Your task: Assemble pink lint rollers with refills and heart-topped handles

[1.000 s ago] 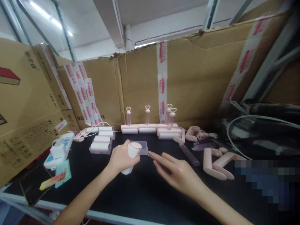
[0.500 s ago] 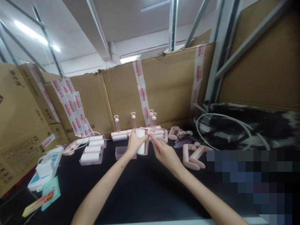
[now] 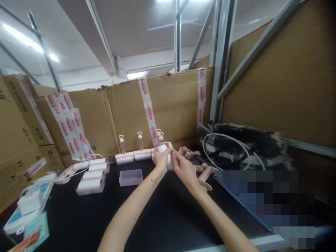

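My left hand is wrapped round a white cylinder with a pale pink part along it, held above the black table. At the cylinder's upper right, my right hand has its fingers pinched together by a thin pale strip. What exactly lies between those fingertips is too small to make out. Just left of my left hand sits a translucent lilac tray. Behind the hands stand clear tubes with heart-shaped tops on pink and white pieces.
A tray of white cylinders lies on the left, near a power strip with a white plug and cable. Pink curved parts lie right of my hands. A cardboard wall closes the back; black plastic and a looped white cable are at right.
The view has swung to the right. Both hands have moved right with the cylinder, away from the lilac tray, and the cylinder has turned in their grasp.
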`<state>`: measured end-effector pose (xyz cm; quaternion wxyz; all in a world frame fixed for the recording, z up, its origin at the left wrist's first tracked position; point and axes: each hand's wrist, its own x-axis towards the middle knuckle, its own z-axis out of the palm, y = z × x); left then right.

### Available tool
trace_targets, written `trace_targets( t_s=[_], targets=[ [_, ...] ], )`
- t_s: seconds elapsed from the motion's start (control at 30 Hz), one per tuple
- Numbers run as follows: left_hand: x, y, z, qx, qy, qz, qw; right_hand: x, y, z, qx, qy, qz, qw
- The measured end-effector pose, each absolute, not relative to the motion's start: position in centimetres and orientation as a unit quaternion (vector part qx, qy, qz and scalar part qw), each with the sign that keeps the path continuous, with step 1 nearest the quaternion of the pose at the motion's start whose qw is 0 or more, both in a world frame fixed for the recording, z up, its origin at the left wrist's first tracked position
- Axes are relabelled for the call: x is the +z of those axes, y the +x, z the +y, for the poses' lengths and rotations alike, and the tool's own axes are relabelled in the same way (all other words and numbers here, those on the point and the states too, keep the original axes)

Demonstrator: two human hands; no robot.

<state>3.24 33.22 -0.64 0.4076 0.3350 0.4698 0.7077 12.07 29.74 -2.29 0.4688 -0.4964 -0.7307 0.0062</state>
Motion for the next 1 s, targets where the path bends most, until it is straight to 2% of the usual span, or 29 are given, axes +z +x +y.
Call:
trace_targets(
  t_s=[0.17, 0.33, 0.6, 0.77, 0.9, 1.0],
  targets=[
    [-1.6, 4.8, 33.1, 0.716, 0.351, 0.439, 0.414, -2.8, 13.1, 31.3, 0.078, -0.516, -0.679, 0.516],
    [-1.8, 4.5, 32.4, 0.705, 0.411, 0.414, 0.404, -2.5, 14.7, 32.8, 0.17, -0.425, -0.626, 0.631],
    [-2.7, 3.7, 30.3, 0.692, 0.429, 0.402, 0.419, -3.0, 13.9, 33.6, 0.246, -0.401, -0.671, 0.572],
    [-2.0, 3.3, 27.2, 0.719, 0.428, 0.371, 0.404, -3.3, 15.8, 34.7, 0.199, -0.472, -0.627, 0.587],
    [-1.5, -0.4, 24.5, 0.656, 0.511, 0.362, 0.421, -3.2, 16.6, 35.0, 0.176, -0.503, -0.624, 0.572],
    [-1.3, -5.2, 22.9, 0.595, 0.58, 0.462, 0.31, -3.0, 15.4, 34.3, 0.155, -0.516, -0.623, 0.567]
  ],
)
